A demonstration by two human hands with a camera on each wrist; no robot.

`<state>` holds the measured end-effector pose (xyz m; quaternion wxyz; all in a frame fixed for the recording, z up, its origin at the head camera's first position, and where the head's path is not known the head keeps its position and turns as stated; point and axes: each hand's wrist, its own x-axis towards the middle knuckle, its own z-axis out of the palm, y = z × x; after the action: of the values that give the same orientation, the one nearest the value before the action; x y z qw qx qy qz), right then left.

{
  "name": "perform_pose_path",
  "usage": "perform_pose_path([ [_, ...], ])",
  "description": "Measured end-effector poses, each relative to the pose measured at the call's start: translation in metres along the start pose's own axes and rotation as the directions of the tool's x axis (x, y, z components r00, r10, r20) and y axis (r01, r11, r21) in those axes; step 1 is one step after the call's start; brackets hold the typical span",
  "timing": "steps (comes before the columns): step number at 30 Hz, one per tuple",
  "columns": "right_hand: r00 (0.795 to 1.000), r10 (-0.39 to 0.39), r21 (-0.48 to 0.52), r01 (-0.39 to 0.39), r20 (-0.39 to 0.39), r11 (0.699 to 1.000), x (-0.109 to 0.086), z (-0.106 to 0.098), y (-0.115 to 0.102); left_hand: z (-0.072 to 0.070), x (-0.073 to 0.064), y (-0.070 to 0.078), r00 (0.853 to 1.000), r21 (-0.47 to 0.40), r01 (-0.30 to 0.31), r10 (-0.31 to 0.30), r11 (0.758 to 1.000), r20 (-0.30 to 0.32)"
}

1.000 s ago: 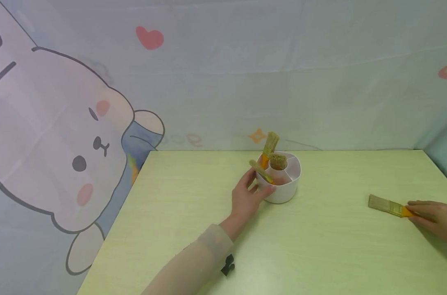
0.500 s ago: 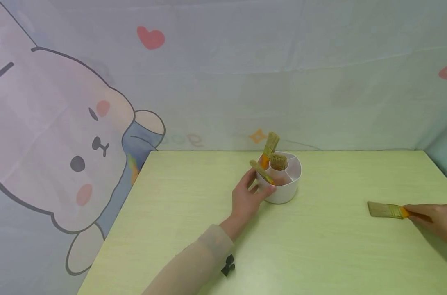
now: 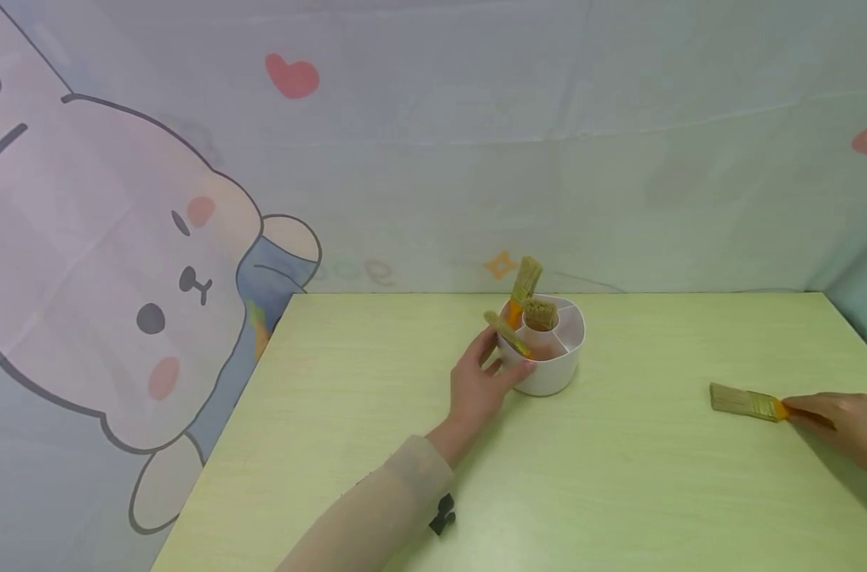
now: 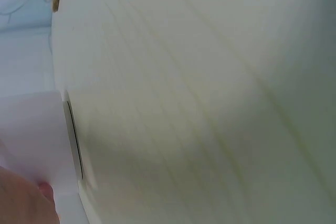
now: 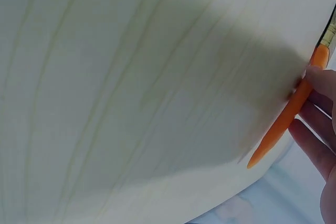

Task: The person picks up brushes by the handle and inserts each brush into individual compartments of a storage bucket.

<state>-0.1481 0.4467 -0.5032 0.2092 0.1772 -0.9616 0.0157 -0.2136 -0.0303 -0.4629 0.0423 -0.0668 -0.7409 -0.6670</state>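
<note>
In the head view, my left hand (image 3: 479, 385) grips a white divided holder (image 3: 558, 375), thumb at its front wall and fingers at its left side. Three paintbrushes stand in it bristles up: one at the back left (image 3: 524, 282), one in the round centre cup (image 3: 540, 312), one leaning over the left rim (image 3: 506, 330). At the right, my right hand (image 3: 851, 425) pinches a flat paintbrush (image 3: 744, 403), bristles pointing left. The right wrist view shows its orange handle (image 5: 286, 114) between thumb and fingers, just over or on the tabletop; any contact is unclear.
A pale yellow-green table (image 3: 619, 477) spans the view. A small black object (image 3: 443, 514) lies beside the left sleeve (image 3: 376, 508). Behind the table hangs a printed cloth (image 3: 433, 159) with a cartoon animal (image 3: 118, 278) at the left.
The right hand's fingers have drawn in on the orange handle, and its paintbrush has shifted slightly left with a small turn. The left hand and the holder stay put.
</note>
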Motion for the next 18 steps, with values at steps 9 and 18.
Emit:
perform_pose_path([
  [9,0.998,-0.055,0.011,0.056,-0.041,0.998,0.015,-0.020,-0.011,0.000,0.001,-0.006,1.000,-0.034,-0.011,0.012,0.999,0.005],
  [18,0.994,-0.068,0.079,0.075,-0.087,0.994,0.049,-0.046,-0.039,-0.002,-0.003,0.000,1.000,-0.033,0.004,-0.004,0.999,0.005],
])
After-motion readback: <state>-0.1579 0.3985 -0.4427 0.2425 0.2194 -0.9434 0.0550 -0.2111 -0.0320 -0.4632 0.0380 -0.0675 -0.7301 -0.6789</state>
